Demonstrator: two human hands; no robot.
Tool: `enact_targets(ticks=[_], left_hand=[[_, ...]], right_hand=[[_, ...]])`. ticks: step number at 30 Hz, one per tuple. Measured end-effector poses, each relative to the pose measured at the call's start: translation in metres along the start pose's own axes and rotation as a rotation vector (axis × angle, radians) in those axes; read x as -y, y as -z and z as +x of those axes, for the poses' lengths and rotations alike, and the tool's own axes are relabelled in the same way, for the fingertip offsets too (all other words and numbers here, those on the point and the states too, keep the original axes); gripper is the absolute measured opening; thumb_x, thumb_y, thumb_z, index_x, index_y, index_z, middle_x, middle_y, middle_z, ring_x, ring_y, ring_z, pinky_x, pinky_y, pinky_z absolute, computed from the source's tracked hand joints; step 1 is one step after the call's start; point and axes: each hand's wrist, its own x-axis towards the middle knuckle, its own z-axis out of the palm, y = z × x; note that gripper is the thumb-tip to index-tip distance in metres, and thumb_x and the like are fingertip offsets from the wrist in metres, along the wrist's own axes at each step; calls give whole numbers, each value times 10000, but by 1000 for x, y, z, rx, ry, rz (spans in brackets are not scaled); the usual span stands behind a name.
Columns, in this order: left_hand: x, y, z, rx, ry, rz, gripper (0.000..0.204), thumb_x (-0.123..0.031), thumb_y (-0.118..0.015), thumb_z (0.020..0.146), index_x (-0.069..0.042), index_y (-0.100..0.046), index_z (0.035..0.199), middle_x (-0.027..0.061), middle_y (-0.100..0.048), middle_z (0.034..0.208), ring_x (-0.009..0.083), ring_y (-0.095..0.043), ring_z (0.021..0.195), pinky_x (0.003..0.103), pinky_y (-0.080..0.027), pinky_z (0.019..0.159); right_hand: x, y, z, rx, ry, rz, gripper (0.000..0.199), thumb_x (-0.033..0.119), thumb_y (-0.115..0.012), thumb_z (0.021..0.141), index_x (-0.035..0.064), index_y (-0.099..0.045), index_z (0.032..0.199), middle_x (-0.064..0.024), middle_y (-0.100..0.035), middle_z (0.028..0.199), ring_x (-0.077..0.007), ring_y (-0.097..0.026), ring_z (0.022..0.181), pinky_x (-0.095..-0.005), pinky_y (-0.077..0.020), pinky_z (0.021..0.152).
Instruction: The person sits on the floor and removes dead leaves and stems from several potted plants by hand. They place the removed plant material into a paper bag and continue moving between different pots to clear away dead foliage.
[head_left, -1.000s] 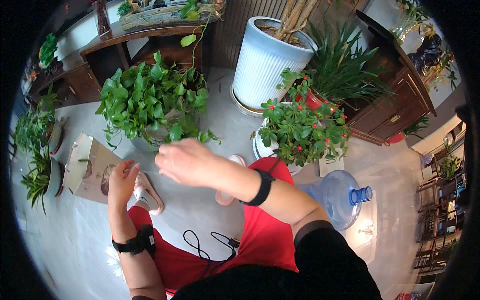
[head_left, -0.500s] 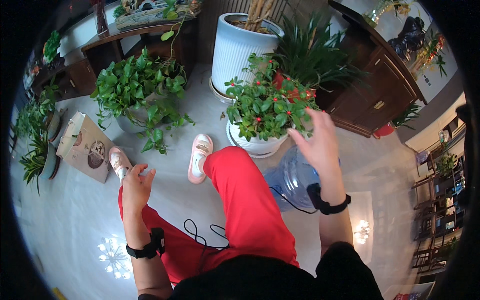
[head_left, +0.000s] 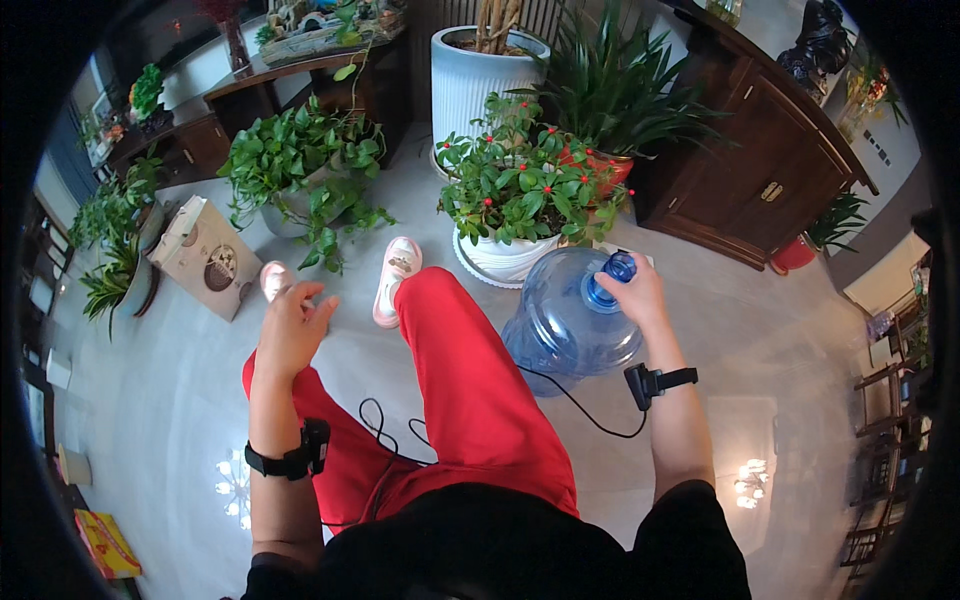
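Note:
A large see-through blue water-cooler bottle (head_left: pixel 558 318) stands on the floor by my right leg. My right hand (head_left: pixel 643 292) is closed round its blue neck, thumb on the near side; some fingers are hidden behind the neck. Just beyond the bottle is a leafy plant with red berries (head_left: pixel 540 190) in a white pot (head_left: pixel 507 258). My left hand (head_left: pixel 292 328) hangs in the air above my left leg, empty, its fingers loosely bent and apart.
Trailing green plant (head_left: pixel 300 165), paper bag (head_left: pixel 207 262) and more potted plants line the left. Behind the berry plant stand a tall white ribbed planter (head_left: pixel 478 100) and a dark wooden cabinet (head_left: pixel 745 165). A black cable (head_left: pixel 590 412) runs from my right wrist band across my legs.
My right hand has come down from beside the berry plant and taken hold of the bottle's neck. My left hand stays empty. The whole view has shifted a little.

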Motion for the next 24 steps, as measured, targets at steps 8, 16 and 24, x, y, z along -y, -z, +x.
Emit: enact_targets(ticks=[8,16,24], left_hand=[[-38,4,-15,-30,-60,-7,376,-265,-686,848,23,-650,1086,195,-640,1051,286,-657,817,369,-514,723],[-46,-12,-2,22,-74,-35,379,-310,-708,831,-19,-665,1071,161,-639,1041,277,-660,816,385,-523,741],[-56,-38,26,129,-77,1,379,-297,-704,840,-8,-656,1080,160,-637,1035,273,-650,831,376,-519,740]], right_hand=[[-48,69,-38,-59,-243,177,576,289,-815,672,-59,-607,1081,-134,-684,780,-177,-658,583,-298,-531,525],[-118,168,-18,-288,-298,165,574,246,-808,659,-110,-583,1050,-120,-637,681,-159,-600,452,-279,-488,398],[-188,183,20,-594,-420,-50,643,255,-804,651,-105,-541,1114,-186,-638,839,-215,-633,541,-338,-471,373]])
